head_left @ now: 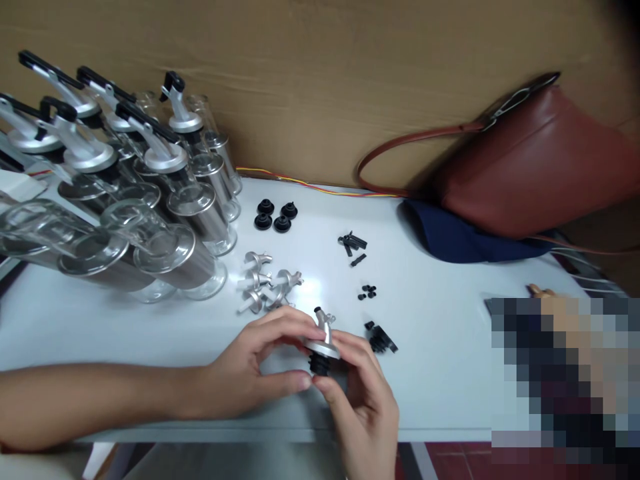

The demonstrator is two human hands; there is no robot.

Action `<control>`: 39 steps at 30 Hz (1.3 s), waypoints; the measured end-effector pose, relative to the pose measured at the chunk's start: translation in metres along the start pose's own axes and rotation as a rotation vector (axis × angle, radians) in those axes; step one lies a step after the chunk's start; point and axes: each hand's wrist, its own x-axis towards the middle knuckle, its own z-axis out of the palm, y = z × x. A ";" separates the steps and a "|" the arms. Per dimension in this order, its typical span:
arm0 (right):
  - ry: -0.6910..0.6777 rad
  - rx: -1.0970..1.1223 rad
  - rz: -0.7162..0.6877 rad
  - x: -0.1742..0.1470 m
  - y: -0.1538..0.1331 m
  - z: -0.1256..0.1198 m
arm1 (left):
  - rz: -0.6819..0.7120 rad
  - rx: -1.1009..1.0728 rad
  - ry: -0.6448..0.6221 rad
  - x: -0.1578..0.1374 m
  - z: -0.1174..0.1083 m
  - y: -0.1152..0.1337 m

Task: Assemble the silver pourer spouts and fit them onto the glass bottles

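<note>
A pourer spout [324, 343] for a bottle, with a silver flange, a black tip and a ribbed black stopper beneath, stands upright between my hands. My left hand [260, 357] touches its silver part with the fingertips, the thumb beside the stopper. My right hand [365, 390] is closed around it, thumb at the stopper's base and fingers behind the flange. Just beyond my left hand lie several loose silver spouts [270, 283]. Ribbed black stoppers [381, 339] lie right of my right hand, with small black bits [367, 292] and black lever pieces [353, 243] farther back.
Several round black caps [276, 215] sit near the back. Glass bottles with steel sleeves [200, 210] crowd the left, some topped with pourers [167, 157]. A brown leather bag [540, 160] rests on a navy cloth item [440, 233]. Another person's hand [550, 300] shows at right, mostly blurred.
</note>
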 end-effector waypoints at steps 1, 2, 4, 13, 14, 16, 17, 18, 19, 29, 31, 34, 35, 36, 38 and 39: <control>-0.015 -0.017 -0.001 -0.001 0.000 0.000 | 0.000 0.009 -0.010 0.000 -0.001 0.000; -0.026 -0.038 -0.006 -0.001 0.001 0.000 | -0.004 0.019 -0.015 -0.001 -0.001 0.000; -0.038 -0.084 -0.023 -0.003 0.001 0.000 | -0.008 0.048 -0.006 -0.002 0.000 -0.001; -0.122 -0.157 -0.080 0.001 -0.008 0.004 | 0.051 0.136 0.076 -0.002 0.000 -0.005; -0.120 -0.158 -0.085 0.002 -0.008 0.004 | 0.023 0.152 0.067 -0.001 0.000 -0.005; -0.119 -0.167 -0.094 0.002 -0.008 0.006 | -0.017 0.162 0.045 0.000 -0.001 -0.004; -0.115 -0.174 -0.103 0.001 -0.008 0.007 | -0.025 0.160 0.035 0.000 -0.001 -0.004; -0.111 -0.184 -0.118 0.001 -0.008 0.007 | -0.030 0.154 0.031 0.000 -0.001 -0.005; -0.105 -0.198 -0.140 0.000 -0.008 0.008 | -0.032 0.146 0.033 0.000 -0.001 -0.005; -0.194 -0.359 -0.248 0.003 -0.012 0.001 | -0.087 0.086 0.004 -0.001 0.002 -0.001; -0.253 -0.432 -0.324 0.009 -0.017 -0.005 | -0.077 0.078 -0.026 -0.001 0.001 -0.001; -0.388 -0.545 -0.426 0.020 -0.027 -0.017 | -0.048 0.086 -0.053 -0.002 0.001 -0.004; -0.424 -0.577 -0.450 0.025 -0.030 -0.022 | -0.038 0.089 -0.054 -0.003 0.001 -0.006; -0.466 -0.597 -0.459 0.030 -0.033 -0.027 | -0.026 0.090 -0.045 -0.003 0.001 -0.007; -0.516 -0.612 -0.464 0.046 -0.036 -0.039 | -0.013 0.089 -0.006 -0.004 0.001 -0.009; -0.512 -0.658 -0.479 0.056 -0.035 -0.045 | -0.013 0.085 0.012 -0.004 0.001 -0.010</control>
